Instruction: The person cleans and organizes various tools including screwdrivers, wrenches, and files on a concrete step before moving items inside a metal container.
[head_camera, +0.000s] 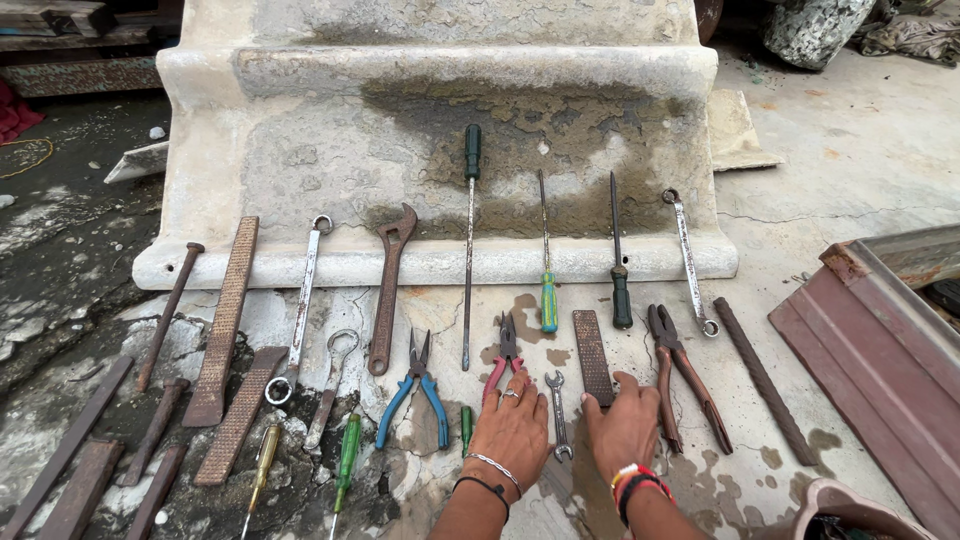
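Observation:
My left hand (513, 428) lies flat on the wet concrete ground, fingers together, its fingertips touching the red-handled pliers (503, 358). My right hand (625, 425) rests palm down beside it, fingertips at the lower end of a short flat rusty file (591, 356). Between the two hands lies a small open-end spanner (558, 412). Neither hand grips anything. Blue-handled pliers (414, 388) lie left of my left hand, and large rusty pliers (682, 375) lie right of my right hand.
Many tools are laid in rows against a concrete step (440, 150): screwdrivers (470, 230), a rusty adjustable wrench (388, 290), ring spanners (689, 255), files (226, 320), chisels and iron bars. A rusty metal box (880, 350) stands at right.

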